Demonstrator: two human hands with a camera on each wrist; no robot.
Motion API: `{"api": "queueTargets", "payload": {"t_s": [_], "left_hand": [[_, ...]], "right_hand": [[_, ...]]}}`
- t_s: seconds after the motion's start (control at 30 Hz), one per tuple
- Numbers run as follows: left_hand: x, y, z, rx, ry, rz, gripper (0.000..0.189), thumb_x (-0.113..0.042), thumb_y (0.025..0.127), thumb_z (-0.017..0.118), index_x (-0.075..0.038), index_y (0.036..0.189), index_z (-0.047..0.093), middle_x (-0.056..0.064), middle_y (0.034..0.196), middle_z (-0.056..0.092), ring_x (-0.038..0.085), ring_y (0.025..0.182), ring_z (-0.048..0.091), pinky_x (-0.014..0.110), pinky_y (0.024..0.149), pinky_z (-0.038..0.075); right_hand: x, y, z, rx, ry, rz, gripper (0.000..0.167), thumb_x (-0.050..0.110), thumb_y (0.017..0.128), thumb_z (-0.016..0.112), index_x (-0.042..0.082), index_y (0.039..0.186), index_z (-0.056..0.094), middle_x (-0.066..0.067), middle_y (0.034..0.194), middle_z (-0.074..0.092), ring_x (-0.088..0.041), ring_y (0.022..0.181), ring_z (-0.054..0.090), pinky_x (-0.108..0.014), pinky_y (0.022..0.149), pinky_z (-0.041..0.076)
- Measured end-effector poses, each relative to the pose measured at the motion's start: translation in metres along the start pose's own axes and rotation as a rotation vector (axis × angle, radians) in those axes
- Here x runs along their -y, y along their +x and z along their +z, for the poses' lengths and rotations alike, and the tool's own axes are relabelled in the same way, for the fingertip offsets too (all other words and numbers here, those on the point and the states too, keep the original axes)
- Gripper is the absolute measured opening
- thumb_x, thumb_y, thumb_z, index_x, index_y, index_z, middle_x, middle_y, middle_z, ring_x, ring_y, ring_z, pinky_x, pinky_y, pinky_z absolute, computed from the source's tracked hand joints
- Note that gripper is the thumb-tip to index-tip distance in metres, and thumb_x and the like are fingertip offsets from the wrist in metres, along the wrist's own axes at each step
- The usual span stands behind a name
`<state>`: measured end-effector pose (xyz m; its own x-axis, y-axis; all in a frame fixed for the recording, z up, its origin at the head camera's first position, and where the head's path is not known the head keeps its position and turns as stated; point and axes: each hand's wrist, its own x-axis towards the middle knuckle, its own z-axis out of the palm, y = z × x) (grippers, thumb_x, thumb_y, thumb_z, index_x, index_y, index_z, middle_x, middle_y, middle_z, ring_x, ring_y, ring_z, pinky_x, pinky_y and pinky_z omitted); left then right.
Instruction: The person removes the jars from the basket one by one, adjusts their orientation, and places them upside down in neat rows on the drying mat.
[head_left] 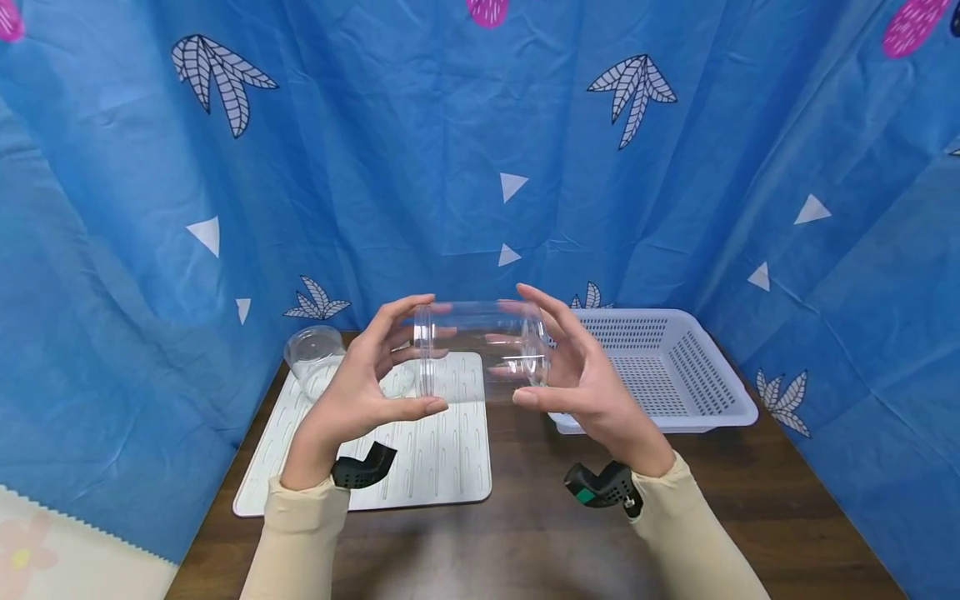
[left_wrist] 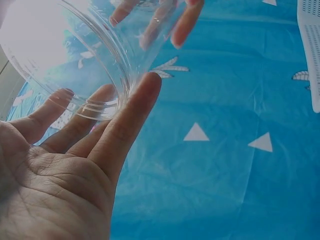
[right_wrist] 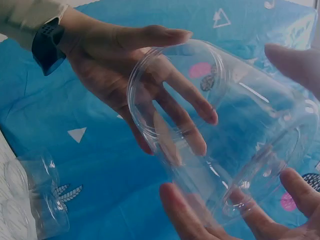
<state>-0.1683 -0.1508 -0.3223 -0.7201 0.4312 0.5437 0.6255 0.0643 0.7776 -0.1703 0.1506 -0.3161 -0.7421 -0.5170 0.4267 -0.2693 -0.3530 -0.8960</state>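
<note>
A clear, empty jar (head_left: 483, 346) lies sideways in the air between both hands, above the table. My left hand (head_left: 363, 375) holds its ringed mouth end, thumb below and fingers behind and above. At the closed base end, my right hand (head_left: 588, 379) grips the jar between thumb and fingers. Through the see-through wall of the jar (right_wrist: 220, 125), left-hand fingers show in the right wrist view. In the left wrist view the ringed rim (left_wrist: 95, 107) rests against the left fingers. No lid is seen on the mouth.
On the left, a white ridged drying mat (head_left: 450, 467) lies on the dark wooden table (head_left: 525, 533). More clear jars (head_left: 311, 350) stand at its far end, partly behind the left hand. A pale perforated basket (head_left: 716, 367) sits at the right. Blue patterned curtain (head_left: 420, 167) surrounds the table.
</note>
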Motion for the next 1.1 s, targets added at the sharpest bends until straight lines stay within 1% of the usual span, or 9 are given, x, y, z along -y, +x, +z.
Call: {"api": "queueTargets", "payload": {"t_s": [0.07, 0.17, 0.37, 0.53, 0.67, 0.73, 0.83, 0.93, 1.1], "left_hand": [[0.001, -0.001, 0.0, 0.002, -0.002, -0.004, 0.108, 0.004, 0.079, 0.096, -0.023, 0.167, 0.039, 0.002, 0.164, 0.051, 0.029, 0.132, 0.068, 0.043, 0.115, 0.052], [0.002, -0.001, -0.001, 0.003, -0.001, -0.008, 0.107, 0.0, 0.08, 0.097, -0.02, 0.168, 0.038, 0.002, 0.164, 0.05, 0.028, 0.132, 0.068, 0.043, 0.116, 0.051], [0.003, -0.002, -0.002, -0.001, -0.017, -0.003, 0.109, 0.005, 0.079, 0.095, -0.019, 0.168, 0.037, 0.003, 0.164, 0.05, 0.029, 0.133, 0.067, 0.044, 0.117, 0.05], [0.004, -0.002, -0.003, -0.004, -0.021, -0.005, 0.11, 0.007, 0.079, 0.094, -0.019, 0.169, 0.037, 0.003, 0.165, 0.049, 0.03, 0.134, 0.067, 0.043, 0.117, 0.05], [0.005, -0.003, -0.004, -0.007, -0.014, -0.018, 0.11, 0.005, 0.081, 0.093, -0.022, 0.17, 0.035, 0.004, 0.166, 0.048, 0.031, 0.134, 0.067, 0.043, 0.117, 0.05], [0.006, -0.004, -0.005, -0.016, 0.012, -0.035, 0.11, 0.001, 0.082, 0.093, -0.025, 0.171, 0.034, 0.003, 0.168, 0.046, 0.03, 0.139, 0.063, 0.045, 0.118, 0.049], [0.008, -0.006, -0.007, -0.044, 0.085, -0.076, 0.107, -0.01, 0.085, 0.094, -0.029, 0.172, 0.035, -0.001, 0.171, 0.042, 0.028, 0.149, 0.053, 0.05, 0.119, 0.048], [0.011, -0.009, -0.008, -0.069, 0.159, -0.117, 0.103, -0.016, 0.088, 0.094, -0.03, 0.171, 0.035, -0.004, 0.171, 0.042, 0.028, 0.153, 0.046, 0.053, 0.119, 0.048], [0.016, -0.014, -0.009, -0.094, 0.234, -0.164, 0.095, -0.019, 0.091, 0.092, -0.027, 0.17, 0.039, -0.001, 0.168, 0.045, 0.029, 0.143, 0.057, 0.048, 0.115, 0.051]], "right_hand": [[-0.001, 0.0, -0.001, -0.007, 0.025, 0.003, 0.103, -0.007, 0.089, 0.086, 0.018, 0.173, 0.032, -0.018, 0.173, 0.032, -0.051, 0.15, 0.045, -0.062, 0.11, 0.053], [-0.002, 0.0, -0.003, -0.024, 0.036, 0.008, 0.101, -0.008, 0.089, 0.085, 0.016, 0.172, 0.033, -0.019, 0.171, 0.034, -0.05, 0.148, 0.047, -0.063, 0.108, 0.054], [-0.004, 0.001, -0.003, -0.032, 0.035, 0.015, 0.1, -0.007, 0.089, 0.086, 0.014, 0.171, 0.034, -0.019, 0.171, 0.036, -0.05, 0.147, 0.049, -0.062, 0.107, 0.055], [-0.004, 0.003, -0.003, -0.03, 0.037, -0.001, 0.099, -0.006, 0.087, 0.088, 0.013, 0.17, 0.037, -0.021, 0.169, 0.037, -0.052, 0.147, 0.048, -0.063, 0.107, 0.055], [-0.003, 0.004, -0.002, -0.041, 0.006, 0.011, 0.096, -0.005, 0.089, 0.088, 0.015, 0.169, 0.039, -0.019, 0.168, 0.039, -0.051, 0.147, 0.05, -0.062, 0.105, 0.056], [-0.002, 0.005, -0.002, -0.047, -0.014, 0.017, 0.095, -0.005, 0.089, 0.087, 0.016, 0.169, 0.04, -0.019, 0.168, 0.04, -0.051, 0.146, 0.051, -0.062, 0.103, 0.058], [-0.001, 0.007, -0.003, -0.063, -0.068, 0.027, 0.095, -0.003, 0.089, 0.088, 0.019, 0.168, 0.042, -0.018, 0.168, 0.041, -0.048, 0.145, 0.053, -0.059, 0.101, 0.06], [-0.001, 0.01, -0.004, -0.085, -0.14, 0.029, 0.095, -0.001, 0.088, 0.091, 0.021, 0.167, 0.044, -0.014, 0.167, 0.044, -0.043, 0.143, 0.056, -0.054, 0.106, 0.058], [-0.001, 0.019, -0.009, -0.12, -0.274, 0.026, 0.093, 0.004, 0.087, 0.093, 0.025, 0.165, 0.047, -0.006, 0.164, 0.049, -0.035, 0.142, 0.059, -0.055, 0.114, 0.052]]}}
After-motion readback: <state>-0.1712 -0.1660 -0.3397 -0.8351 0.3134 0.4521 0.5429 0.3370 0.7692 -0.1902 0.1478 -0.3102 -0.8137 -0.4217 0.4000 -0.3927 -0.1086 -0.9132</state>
